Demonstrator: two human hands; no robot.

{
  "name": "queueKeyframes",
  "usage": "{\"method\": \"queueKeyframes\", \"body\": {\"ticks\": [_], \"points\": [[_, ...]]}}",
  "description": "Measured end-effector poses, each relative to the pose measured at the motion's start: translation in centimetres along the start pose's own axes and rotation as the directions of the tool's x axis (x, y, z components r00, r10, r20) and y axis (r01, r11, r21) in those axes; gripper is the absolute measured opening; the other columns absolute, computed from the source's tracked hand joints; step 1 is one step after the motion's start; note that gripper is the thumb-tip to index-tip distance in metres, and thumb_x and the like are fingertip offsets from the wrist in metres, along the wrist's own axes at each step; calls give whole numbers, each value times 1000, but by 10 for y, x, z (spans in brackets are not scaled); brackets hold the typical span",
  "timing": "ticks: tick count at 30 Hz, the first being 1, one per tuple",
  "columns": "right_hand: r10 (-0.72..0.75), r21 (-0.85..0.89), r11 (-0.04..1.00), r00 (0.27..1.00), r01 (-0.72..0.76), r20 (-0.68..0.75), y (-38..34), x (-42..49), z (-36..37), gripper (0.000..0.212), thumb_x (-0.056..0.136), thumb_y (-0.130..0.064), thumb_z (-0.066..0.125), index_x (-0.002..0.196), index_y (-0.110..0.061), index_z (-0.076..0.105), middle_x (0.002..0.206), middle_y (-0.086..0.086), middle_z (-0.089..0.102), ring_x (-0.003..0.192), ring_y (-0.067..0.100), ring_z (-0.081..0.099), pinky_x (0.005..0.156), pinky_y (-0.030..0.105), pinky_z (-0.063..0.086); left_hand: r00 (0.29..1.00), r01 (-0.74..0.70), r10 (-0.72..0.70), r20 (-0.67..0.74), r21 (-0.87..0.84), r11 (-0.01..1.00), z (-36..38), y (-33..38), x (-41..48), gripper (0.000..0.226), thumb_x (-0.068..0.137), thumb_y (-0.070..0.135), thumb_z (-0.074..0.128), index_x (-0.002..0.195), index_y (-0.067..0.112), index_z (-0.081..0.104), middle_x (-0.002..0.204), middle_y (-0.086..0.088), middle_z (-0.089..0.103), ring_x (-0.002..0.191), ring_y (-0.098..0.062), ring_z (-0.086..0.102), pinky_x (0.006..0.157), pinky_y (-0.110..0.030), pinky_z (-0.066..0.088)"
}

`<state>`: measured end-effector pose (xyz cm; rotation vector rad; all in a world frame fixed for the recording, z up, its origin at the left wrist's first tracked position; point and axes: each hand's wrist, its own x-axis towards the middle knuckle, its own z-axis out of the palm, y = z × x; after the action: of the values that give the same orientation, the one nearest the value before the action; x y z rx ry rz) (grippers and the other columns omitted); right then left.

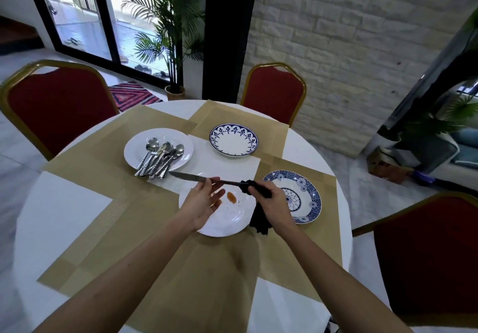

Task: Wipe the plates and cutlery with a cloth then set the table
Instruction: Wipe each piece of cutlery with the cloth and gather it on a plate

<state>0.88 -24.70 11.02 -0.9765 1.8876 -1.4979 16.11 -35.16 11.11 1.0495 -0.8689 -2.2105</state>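
Knife [188, 176], pinched mid-length by left hand [204, 203]; right hand [273, 203] grips black cloth [259, 219] round its handle, over stained white plate [232, 220]

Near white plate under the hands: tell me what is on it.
The near white plate carries an orange-brown smear and small crumbs. The left hand and the black cloth in the right hand cover parts of it; anything beneath them cannot be seen.

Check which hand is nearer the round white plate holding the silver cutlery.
Left. The left hand is near-side and right of the white cutlery plate, at the steel knife; the right hand, gripping the black cloth, is farther right, by the blue patterned plate.
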Motion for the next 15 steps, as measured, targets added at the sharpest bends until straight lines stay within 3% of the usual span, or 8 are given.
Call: {"method": "queueKeyframes", "body": {"ticks": [4, 7, 11, 15], "points": [[-270, -296, 916, 962, 271, 45, 5, 7, -6, 21, 82, -8, 73, 102, -11, 74, 95, -5, 58, 89, -2, 57, 82, 11, 43, 989, 133, -144, -32, -225, 965, 1, 2, 2, 29, 98, 34, 48, 85, 11, 60, 83, -1, 60, 80, -13, 59, 66, -21, 44], [-361, -479, 794, 924, 376, 127, 7, 10, -10, 25, 82, -10, 73, 107, -16, 74, 99, -7, 58, 91, 9, 55, 77, 15, 43, 988, 121, -142, -69, -247, 961, 0, 2, 8, 28, 101, 27, 44, 88, 10, 62, 85, -2, 59, 78, -12, 58, 66, -22, 46], [-207, -711, 652, 964, 264, 168, 21, 16, -11, 32, 86, -9, 67, 117, -16, 68, 109, 2, 58, 96, 19, 54, 78, 27, 44, 990, 47, -61, -131, -111, 993, -5, 3, 12, 23, 102, 18, 42, 100, 9, 63, 90, -1, 61, 80, -11, 59, 65, -20, 50], [-240, -667, 729, 970, 154, -39, 23, 12, -2, 36, 87, -5, 63, 123, -11, 64, 114, 8, 56, 101, 25, 56, 83, 29, 46, 972, 4, -26, -234, -93, 996, -11, -1, 14, 13, 97, 10, 52, 91, 6, 63, 87, -4, 63, 77, -14, 61, 54, -17, 56]]}}
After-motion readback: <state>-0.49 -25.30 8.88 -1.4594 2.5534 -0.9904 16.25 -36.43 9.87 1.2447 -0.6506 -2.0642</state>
